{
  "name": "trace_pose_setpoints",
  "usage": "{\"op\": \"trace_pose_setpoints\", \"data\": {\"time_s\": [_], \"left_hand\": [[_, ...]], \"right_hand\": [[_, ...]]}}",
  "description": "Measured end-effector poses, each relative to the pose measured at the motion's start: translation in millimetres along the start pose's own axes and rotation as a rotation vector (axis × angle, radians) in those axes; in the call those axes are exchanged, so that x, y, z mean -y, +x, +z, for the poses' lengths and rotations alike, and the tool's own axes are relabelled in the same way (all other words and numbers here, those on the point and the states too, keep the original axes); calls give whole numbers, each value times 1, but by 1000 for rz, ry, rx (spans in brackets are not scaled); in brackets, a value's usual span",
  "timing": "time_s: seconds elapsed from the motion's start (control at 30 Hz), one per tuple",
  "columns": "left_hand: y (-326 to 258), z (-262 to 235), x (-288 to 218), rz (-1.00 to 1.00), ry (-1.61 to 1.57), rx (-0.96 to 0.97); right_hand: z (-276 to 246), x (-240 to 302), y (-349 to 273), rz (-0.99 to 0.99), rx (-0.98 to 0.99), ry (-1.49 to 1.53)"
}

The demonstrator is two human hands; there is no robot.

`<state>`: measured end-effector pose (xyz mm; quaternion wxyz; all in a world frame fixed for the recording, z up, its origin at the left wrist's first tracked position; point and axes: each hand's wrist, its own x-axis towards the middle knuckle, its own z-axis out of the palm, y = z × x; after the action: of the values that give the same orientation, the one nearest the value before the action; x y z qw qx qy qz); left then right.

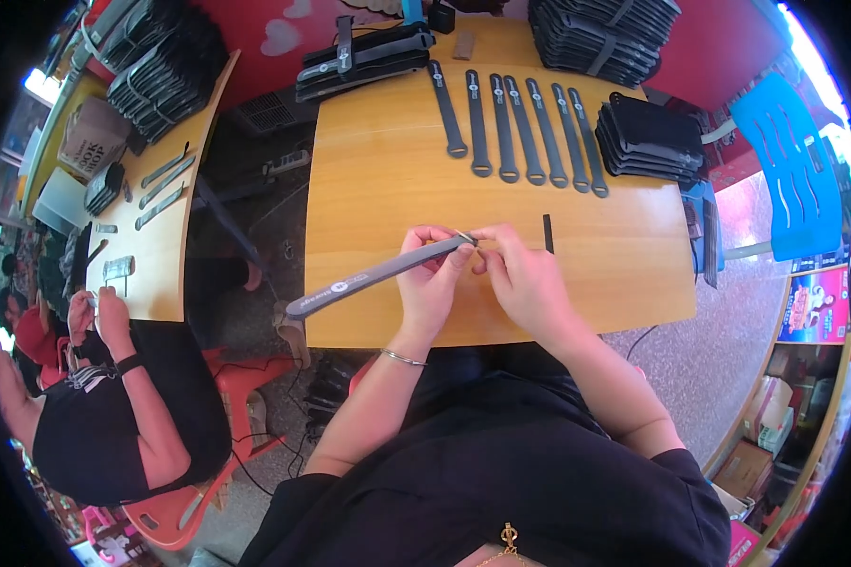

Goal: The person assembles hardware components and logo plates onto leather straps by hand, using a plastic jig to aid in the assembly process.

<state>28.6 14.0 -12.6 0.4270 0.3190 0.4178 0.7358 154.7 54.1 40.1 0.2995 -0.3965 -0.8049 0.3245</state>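
Note:
A long grey fabric strap (373, 276) with pale print slants across the near part of the table. My left hand (425, 291) is closed on it close to its upper right end, and the rounded end sticks out to the left past the table edge. Fingertips of my right hand (531, 285) pinch at that upper right end. Between the two hands the detail is small and partly hidden by my fingers. Just beyond my right hand lies a short black strip (548, 233). Farther back several similar grey straps (498, 132) with ring-like near ends lie side by side.
Bundled dark straps (364, 61) sit at the table's back left, with stacks of black pieces (603, 42) back right and a lower stack (648, 137) nearer. A blue chair (790, 170) stands to the right. Left, a co-worker (113, 406) handles something small at another table (165, 274).

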Motion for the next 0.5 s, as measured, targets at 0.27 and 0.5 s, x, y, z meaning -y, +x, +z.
{"op": "trace_pose_setpoints", "data": {"time_s": [0.27, 0.5], "left_hand": [[-2, 2, 3, 72, 166, 6], [-4, 10, -6, 73, 300, 35]], "right_hand": [[10, -1, -1, -120, -93, -266], [6, -1, -2, -36, 5, -248]]}}
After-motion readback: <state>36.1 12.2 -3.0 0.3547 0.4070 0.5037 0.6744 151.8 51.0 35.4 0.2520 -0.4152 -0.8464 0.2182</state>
